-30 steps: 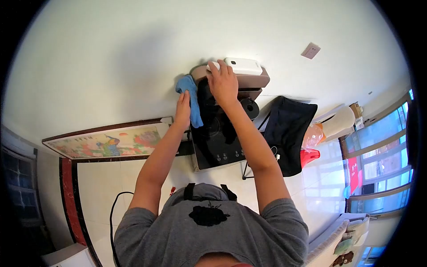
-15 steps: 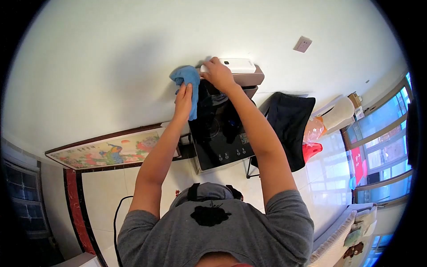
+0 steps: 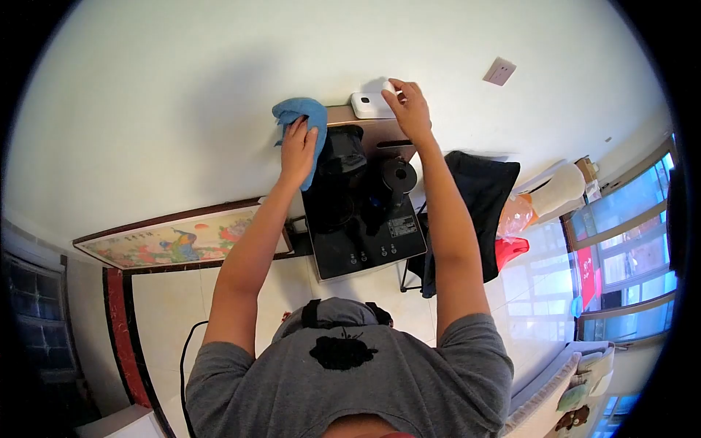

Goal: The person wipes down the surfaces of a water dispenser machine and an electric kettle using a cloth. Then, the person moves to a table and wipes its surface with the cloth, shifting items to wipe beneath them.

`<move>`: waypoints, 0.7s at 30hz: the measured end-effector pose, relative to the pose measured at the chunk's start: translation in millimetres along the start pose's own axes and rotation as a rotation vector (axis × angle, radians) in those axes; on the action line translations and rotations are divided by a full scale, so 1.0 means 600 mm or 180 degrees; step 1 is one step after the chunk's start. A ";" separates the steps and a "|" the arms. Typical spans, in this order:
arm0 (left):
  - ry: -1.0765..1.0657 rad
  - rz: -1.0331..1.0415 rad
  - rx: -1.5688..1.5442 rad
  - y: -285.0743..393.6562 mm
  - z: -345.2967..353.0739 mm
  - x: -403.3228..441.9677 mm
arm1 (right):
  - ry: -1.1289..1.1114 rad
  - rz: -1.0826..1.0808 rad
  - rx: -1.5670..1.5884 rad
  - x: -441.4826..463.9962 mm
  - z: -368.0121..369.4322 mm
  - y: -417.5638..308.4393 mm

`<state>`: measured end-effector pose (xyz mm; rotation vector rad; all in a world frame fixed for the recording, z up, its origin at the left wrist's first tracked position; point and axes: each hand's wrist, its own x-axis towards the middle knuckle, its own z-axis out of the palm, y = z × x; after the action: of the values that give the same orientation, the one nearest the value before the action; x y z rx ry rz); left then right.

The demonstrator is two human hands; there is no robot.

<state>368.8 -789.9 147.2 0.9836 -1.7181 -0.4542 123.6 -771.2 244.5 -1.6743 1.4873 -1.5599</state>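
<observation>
My left hand (image 3: 297,152) is closed on a blue cloth (image 3: 310,113), which hangs folded at the left side of a black-topped stand with a glass panel (image 3: 343,248). My right hand (image 3: 410,113) is over the stand's back ledge, its fingers pinching a small white object (image 3: 389,87) whose kind I cannot make out. Just beneath that hand, a white box with a small dark square (image 3: 367,107) lies on the brown ledge (image 3: 343,115); its right end is partly hidden. On the panel stand a dark kettle (image 3: 399,177) and a black, bag-like item (image 3: 344,149).
A framed peacock picture (image 3: 175,241) leans along the wall at left. To the right are a black folding chair (image 3: 475,212), a red plastic bag (image 3: 512,252) and an orange-tinted bag (image 3: 517,212). A wall socket (image 3: 499,71) is at upper right; a sofa (image 3: 544,398) sits at lower right.
My right hand has moved right along the ledge with the small white object, uncovering the white box's left end and the kettle. My left hand and the cloth have shifted slightly up and left.
</observation>
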 end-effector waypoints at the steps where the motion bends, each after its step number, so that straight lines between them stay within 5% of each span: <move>1: -0.0007 -0.0001 0.0011 0.002 0.000 0.004 | 0.0061 -0.0773 -0.1716 0.008 -0.013 0.006; 11: -0.0067 0.0281 0.0377 -0.012 -0.001 0.015 | -0.0901 -0.1353 -0.2549 0.016 -0.049 0.045; 21: -0.0040 0.0331 0.0394 -0.013 -0.002 0.013 | -0.1120 -0.1450 -0.2766 0.026 -0.056 0.037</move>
<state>372.0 -800.7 146.9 0.9753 -1.8167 -0.2899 81.5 -781.0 242.6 -2.7475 1.7841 -0.6981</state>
